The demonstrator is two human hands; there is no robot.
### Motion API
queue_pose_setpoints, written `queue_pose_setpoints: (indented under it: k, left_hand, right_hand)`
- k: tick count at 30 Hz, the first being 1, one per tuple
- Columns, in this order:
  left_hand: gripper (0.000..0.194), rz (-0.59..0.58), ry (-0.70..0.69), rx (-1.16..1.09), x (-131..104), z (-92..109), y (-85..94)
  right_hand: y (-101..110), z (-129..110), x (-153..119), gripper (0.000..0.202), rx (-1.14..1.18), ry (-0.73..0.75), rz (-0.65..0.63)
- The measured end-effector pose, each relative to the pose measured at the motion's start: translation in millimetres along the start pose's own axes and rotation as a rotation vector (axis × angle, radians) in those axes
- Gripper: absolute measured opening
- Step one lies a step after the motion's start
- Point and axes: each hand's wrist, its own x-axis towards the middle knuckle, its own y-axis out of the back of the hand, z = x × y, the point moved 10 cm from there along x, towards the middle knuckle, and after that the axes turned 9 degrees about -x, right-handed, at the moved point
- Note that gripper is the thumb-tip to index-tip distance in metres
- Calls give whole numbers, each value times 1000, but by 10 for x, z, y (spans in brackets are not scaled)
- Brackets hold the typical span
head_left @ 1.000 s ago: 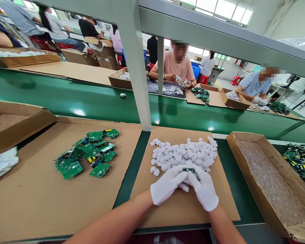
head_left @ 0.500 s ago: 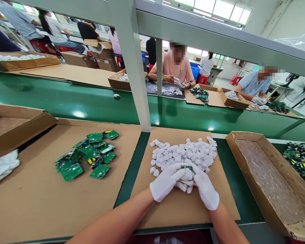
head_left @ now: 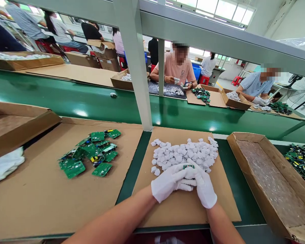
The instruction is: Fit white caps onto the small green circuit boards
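Your left hand (head_left: 169,181), right hand (head_left: 204,188), white-gloved; fingers drawn together, holding small circuit board (head_left: 188,166) between them; long axis of visible strip left-right across you, facing uncertain, gloves hiding rest; white pieces (head_left: 185,154) heaped just beyond, on cardboard sheet (head_left: 227,201); grey post (head_left: 141,84) obstructing behind, leftward; loose green boards (head_left: 87,149) left; open cardboard tray (head_left: 266,179) right.

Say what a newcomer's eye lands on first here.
Probably the white pieces heaped on the right cardboard, with the gloved left hand and right hand together at the heap's near side, around a small green piece. Next, the green boards piled on the left cardboard. Then the open box at right.
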Motion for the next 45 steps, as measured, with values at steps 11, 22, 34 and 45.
queue_pose_setpoints:
  k: [11,22,34,45]
  left_hand:
    - [27,15,-72,-20,36,-31,76]
    - [31,-40,-40,114,7,3,-33]
    - [37,203,-67,449,-80,97,71]
    - [38,442,-101,347,-227,265,241]
  right_hand:
    - [-74,-29,-33,57,-79,34,-1]
    - [24,17,-12,42,-22,-7,18]
    - [-11,-154,-18,41,-33,67,-7]
    - [116,-259,-70,73,215,130,51]
